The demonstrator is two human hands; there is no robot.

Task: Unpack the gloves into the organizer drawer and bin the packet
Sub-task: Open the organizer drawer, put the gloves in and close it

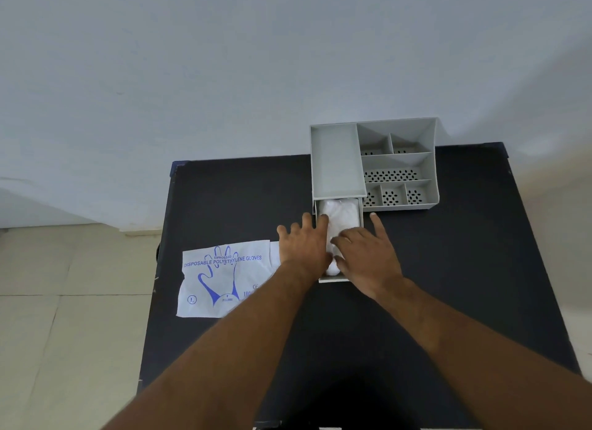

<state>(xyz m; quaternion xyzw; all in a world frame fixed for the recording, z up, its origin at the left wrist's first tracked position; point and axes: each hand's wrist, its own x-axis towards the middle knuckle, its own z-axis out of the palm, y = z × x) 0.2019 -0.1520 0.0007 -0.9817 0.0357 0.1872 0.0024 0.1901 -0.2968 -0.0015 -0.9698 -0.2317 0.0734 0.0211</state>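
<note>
While the drawer (pixel 358 212) stands open, we press the gloves (pixel 340 220) in.
Our left hand (pixel 304 244) and right hand (pixel 368 253) lie spread flat on them; the packet (pixel 224 282) rests beside.

Soft, even daylight fills the scene, bright enough to wash the pale wall (pixel 224 61) into a smooth blue-grey, and the matte black desk (pixel 224 199) shows no glare. Shadows are faint and diffuse: a weak one lies on the wall behind the grey organizer (pixel 397 163), and a darker patch pools on the desk at the bottom edge. Wide-angle distortion bows the desk's edges outward toward the corners, and the forearms at the lower frame look slightly soft, while the packet's (pixel 224 279) blue print stays readable.
</note>
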